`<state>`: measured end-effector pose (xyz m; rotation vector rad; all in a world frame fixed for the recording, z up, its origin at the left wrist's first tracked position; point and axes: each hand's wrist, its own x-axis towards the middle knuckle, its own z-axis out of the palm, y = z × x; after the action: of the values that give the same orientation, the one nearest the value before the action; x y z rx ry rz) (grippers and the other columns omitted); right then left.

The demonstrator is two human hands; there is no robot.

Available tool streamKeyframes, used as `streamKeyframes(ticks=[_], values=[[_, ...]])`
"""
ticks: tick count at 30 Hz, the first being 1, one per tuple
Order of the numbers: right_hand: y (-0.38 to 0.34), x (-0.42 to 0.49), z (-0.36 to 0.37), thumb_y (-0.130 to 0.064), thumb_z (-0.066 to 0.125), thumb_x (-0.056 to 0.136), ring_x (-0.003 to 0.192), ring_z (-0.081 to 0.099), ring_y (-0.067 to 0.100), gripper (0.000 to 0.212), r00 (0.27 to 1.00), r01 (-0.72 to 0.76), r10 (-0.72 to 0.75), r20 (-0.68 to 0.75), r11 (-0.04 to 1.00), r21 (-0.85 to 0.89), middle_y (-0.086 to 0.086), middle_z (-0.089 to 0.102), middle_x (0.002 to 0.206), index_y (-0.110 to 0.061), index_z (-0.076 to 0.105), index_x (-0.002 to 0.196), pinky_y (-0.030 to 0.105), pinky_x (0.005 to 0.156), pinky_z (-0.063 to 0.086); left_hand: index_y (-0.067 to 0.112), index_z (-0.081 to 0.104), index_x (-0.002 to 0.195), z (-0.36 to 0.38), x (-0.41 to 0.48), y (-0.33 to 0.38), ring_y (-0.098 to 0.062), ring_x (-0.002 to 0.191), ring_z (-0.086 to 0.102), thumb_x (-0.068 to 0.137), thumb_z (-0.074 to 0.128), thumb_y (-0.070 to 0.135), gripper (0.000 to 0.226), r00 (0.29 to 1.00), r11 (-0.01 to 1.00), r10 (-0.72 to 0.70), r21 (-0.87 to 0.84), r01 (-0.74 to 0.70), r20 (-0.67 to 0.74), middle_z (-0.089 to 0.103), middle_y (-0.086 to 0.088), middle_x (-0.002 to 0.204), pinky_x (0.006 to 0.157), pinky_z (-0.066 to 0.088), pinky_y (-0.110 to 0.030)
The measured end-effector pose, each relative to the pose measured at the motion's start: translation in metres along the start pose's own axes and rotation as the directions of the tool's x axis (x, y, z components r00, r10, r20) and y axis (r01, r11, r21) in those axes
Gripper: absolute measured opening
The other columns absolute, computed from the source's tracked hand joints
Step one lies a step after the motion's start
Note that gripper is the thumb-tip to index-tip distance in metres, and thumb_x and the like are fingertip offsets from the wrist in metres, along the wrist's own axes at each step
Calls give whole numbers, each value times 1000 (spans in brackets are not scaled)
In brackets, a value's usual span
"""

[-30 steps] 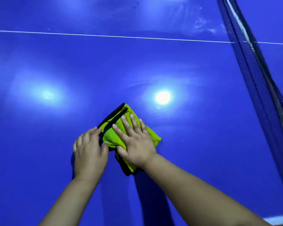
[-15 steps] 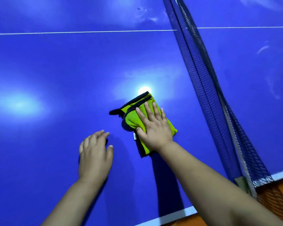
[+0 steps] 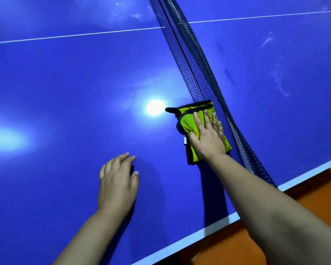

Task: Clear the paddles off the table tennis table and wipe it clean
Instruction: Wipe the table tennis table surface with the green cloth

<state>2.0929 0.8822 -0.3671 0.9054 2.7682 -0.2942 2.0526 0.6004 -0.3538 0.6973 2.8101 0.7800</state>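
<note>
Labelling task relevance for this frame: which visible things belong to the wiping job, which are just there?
In the job: green cloth, right hand pressing it flat, blue table, smudges on its far half.
Just there: net, orange floor, left hand holding nothing. No paddles in view.

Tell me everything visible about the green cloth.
The green cloth is lime, fluffy like microfibre, edged in black and folded into layers, with a small white tag on its left edge. It lies flat on the blue table, its right side against the net. The right hand presses on it, fingers straight.
</note>
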Motion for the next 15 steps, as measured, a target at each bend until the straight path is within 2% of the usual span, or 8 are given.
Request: streamKeyframes(ticks=[4, 8, 10, 15], values=[[-4, -28, 6, -54, 27, 93, 149, -11, 24, 69, 992, -128, 127, -14, 990, -53, 0, -10, 162, -37, 0, 153, 42, 119, -4, 11, 61, 114, -9, -14, -13, -20, 111, 42, 80, 43, 28, 42, 1000, 1000, 17, -24, -17, -19, 59, -6, 120, 98, 30, -39], [-33, -62, 17, -50, 37, 97, 149, -9, 29, 70, 978, -209, 207, -30, 975, -76, 5, -7, 162, -35, -1, 153, 46, 119, -1, 10, 62, 114, -30, -33, -45, -23, 111, 44, 79, 50, 23, 39, 1000, 999, -11, -44, 10, -24, 59, -7, 120, 99, 28, -38], [-56, -79, 25, -51, 37, 97, 148, -11, 29, 71, 977, -214, 213, -23, 974, -75, 6, -8, 162, -35, -3, 153, 46, 119, -4, 10, 62, 113, -45, -46, -69, -23, 111, 45, 78, 51, 22, 39, 999, 999, -35, -38, 33, -33, 59, -7, 119, 99, 26, -35], [-144, -113, 48, -57, 35, 95, 148, -14, 30, 73, 989, -150, 149, -18, 983, -102, 8, -10, 162, -36, -5, 152, 48, 118, -6, 11, 63, 113, -88, -87, -139, -28, 111, 50, 80, 55, 20, 35, 988, 988, -152, -27, 151, -28, 59, -6, 120, 99, 33, -43]])
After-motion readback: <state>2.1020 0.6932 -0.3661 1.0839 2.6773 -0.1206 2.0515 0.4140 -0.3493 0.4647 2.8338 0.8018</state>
